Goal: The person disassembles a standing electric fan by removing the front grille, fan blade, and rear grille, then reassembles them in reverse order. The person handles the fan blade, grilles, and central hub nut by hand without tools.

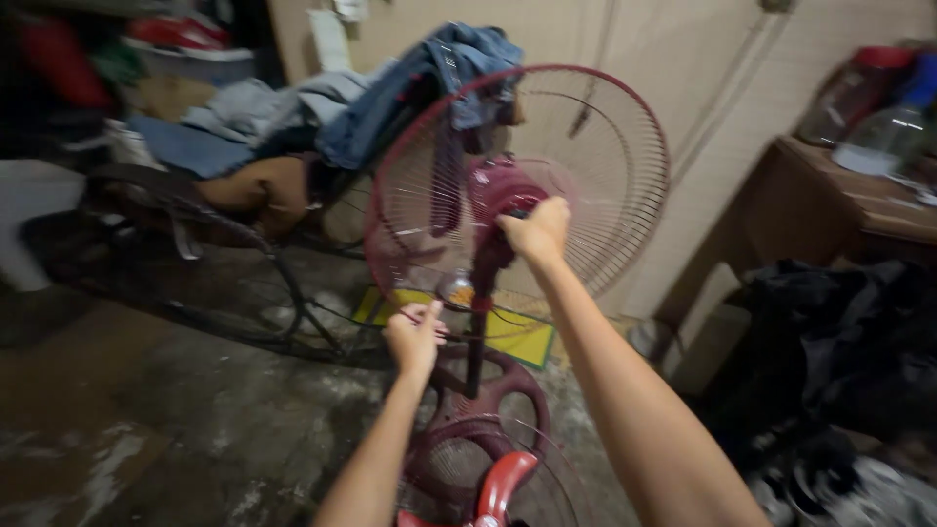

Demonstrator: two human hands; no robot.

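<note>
Maroon pedestal fan point(488, 210) stands mid-floor w/ rear wire grille point(605, 146) on. Right hand point(535, 231) is closed around the motor housing point(508, 190) at the hub; left hand point(414, 337) pinches the grille's lower rim, fingers curled shut. Detached front grille point(459, 468) and red blade point(503, 483) lie by the base. Clothes-piled chair point(254, 185) behind, wooden table point(830, 195) at right.

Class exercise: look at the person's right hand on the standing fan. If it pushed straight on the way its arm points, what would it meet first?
The right hand already rests on the fan's dark red motor housing, so that comes first; beyond lies the rear wire guard, then probably the beige wall, though depth is unclear.
</note>
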